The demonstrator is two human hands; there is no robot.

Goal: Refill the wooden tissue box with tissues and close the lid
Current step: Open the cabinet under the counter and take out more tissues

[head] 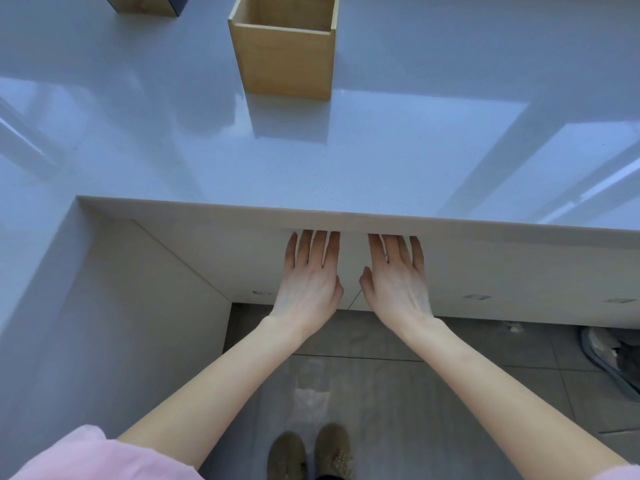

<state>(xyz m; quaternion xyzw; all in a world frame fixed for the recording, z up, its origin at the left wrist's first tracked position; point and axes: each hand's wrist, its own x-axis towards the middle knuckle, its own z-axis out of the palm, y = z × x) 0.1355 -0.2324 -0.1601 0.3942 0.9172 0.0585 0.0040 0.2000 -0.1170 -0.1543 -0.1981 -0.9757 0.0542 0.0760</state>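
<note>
A: Wooden tissue box?
B: Far edge of surface, lid off.
A: Hands?
B: Left hand, right hand spread flat, empty, below near edge; fingertips apparently tucked under.

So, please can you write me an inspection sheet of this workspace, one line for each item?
Surface: glossy white countertop, reflections on it, bare near its front edge.
Job's things: open wooden box stands upright at the far side, no lid on it; no tissues and no lid seen.
Clutter: second box at the far left corner, cut off by the frame edge.
Grippers: left hand and right hand are flat, fingers spread, below the counter's front edge, holding nothing; fingertips hidden under the edge.
Cables: nothing seen.
Surroundings: grey tiled floor, the person's brown shoes, another shoe at the right, pink sleeve.
</note>
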